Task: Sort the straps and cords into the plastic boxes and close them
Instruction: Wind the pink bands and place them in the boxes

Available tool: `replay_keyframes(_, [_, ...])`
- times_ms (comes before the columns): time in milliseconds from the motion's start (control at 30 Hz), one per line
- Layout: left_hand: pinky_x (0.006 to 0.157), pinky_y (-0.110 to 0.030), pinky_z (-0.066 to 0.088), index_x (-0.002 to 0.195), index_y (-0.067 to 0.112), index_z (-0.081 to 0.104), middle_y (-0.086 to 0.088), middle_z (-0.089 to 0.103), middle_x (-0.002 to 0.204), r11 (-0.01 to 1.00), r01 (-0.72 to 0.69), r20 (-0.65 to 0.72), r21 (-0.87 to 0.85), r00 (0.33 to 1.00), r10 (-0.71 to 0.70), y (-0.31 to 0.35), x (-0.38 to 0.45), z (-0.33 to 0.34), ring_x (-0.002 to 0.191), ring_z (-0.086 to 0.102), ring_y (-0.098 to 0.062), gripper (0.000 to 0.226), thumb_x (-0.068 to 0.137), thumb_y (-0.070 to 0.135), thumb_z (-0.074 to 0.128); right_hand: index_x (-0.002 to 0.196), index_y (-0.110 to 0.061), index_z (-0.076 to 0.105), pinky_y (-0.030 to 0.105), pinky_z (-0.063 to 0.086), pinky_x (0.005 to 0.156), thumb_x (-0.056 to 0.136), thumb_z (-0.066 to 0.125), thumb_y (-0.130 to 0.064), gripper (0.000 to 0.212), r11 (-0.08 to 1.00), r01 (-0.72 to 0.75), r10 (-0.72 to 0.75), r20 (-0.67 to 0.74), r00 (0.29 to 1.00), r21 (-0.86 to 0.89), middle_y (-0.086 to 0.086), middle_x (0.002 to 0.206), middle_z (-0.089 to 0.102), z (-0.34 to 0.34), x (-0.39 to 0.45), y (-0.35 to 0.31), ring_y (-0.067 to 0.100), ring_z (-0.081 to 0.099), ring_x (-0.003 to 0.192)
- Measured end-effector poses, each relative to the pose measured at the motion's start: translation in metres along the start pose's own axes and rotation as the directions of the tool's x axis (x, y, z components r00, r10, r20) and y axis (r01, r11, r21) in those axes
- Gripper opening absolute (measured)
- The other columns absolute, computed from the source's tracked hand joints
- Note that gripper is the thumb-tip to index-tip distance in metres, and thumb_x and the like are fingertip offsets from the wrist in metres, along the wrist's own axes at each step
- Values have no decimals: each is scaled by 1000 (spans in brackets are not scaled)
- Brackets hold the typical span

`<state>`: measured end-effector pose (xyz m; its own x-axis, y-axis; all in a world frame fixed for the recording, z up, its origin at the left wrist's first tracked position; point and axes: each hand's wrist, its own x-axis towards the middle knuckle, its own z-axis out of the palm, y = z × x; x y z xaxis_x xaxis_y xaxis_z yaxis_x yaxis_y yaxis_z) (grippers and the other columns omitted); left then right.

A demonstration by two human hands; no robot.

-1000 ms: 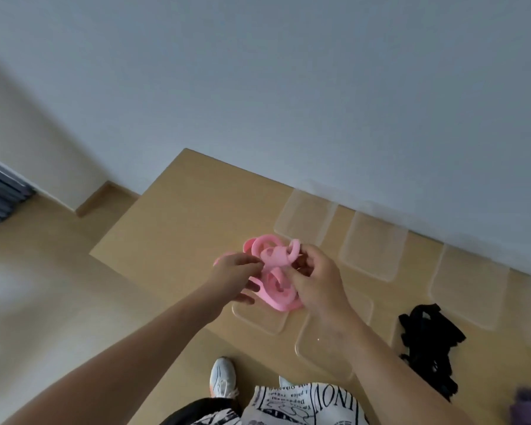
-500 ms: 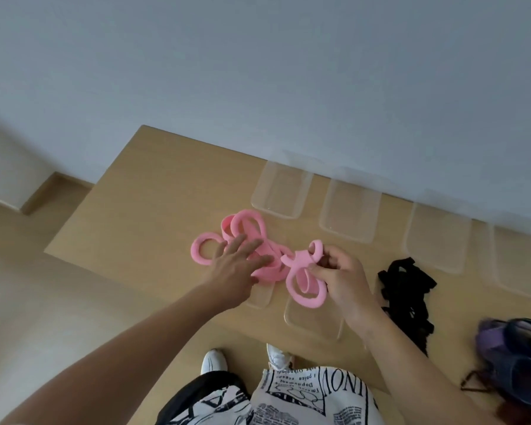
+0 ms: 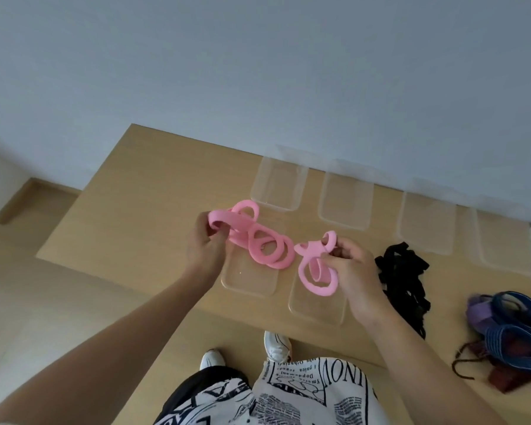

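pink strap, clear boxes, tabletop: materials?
Pink strap: looks like soft woven fabric or elastic, matte; a flat band that curls into loose loops between both hands. Clear boxes: thin transparent plastic, slightly glossy; the wood shows through. Tabletop: light wood or laminate, smooth and matte; which, I cannot tell.

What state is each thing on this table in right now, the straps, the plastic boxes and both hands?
Pink strap: looped, held above the table between both hands.
Left hand: grips one end.
Right hand: pinches the other end.
Black strap: bunched on the table, unsorted.
Blue strap: piled at the right edge, unsorted.
Clear boxes: open, nothing visible inside.
Clear lids: flat near the front edge.
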<state>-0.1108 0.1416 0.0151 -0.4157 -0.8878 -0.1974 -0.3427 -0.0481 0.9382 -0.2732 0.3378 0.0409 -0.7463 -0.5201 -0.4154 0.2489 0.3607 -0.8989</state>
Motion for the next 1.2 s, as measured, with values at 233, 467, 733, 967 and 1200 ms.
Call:
replay_keyframes(233, [85, -35, 48, 121, 16, 67, -1, 70, 112, 827, -274, 259, 492, 952, 162, -9, 0, 15, 103, 65, -26, 37, 84, 10, 69, 85, -27, 74, 33, 42, 76, 84, 65, 3, 31, 1000, 13, -14, 29, 999, 21, 5, 83, 60, 7, -14, 0, 18, 56, 80])
replay_keyframes(467, [92, -35, 47, 118, 10, 73, -8, 70, 125, 771, -410, 436, 487, 879, 192, -22, -7, 19, 116, 61, -30, 48, 75, -8, 61, 102, -29, 74, 21, 52, 77, 89, 67, 3, 34, 997, 71, -69, 230, 971, 2, -6, 92, 75, 26, -22, -9, 9, 67, 87])
replay_keyframes(733, [92, -20, 40, 117, 2, 72, -15, 71, 120, 764, -366, 272, 532, 928, 255, -34, -19, -32, 111, 66, -34, 56, 66, -19, 67, 97, -30, 75, 29, 51, 75, 91, 70, -10, 22, 965, 225, -133, 481, 867, -138, -13, 79, 66, 94, 12, -18, 6, 60, 77])
replay_keyframes(967, [104, -32, 45, 126, 18, 69, 0, 66, 130, 838, 40, -74, 545, 997, 0, -60, -56, -76, 122, 59, -20, 40, 87, 9, 68, 109, -23, 70, 15, 42, 59, 88, 74, -20, 22, 622, 464, -107, 518, 848, -630, -8, 92, 70, 133, 39, 0, 10, 63, 78])
replay_keyframes(1200, [93, -24, 41, 120, 19, 72, 2, 69, 122, 864, 173, -245, 474, 968, -60, -78, -102, -107, 112, 62, -17, 32, 88, 11, 70, 126, -11, 65, 46, 44, 97, 85, 66, -12, 42, 427, 581, -375, 448, 811, -693, 13, 128, 61, 140, 10, 6, 38, 54, 115])
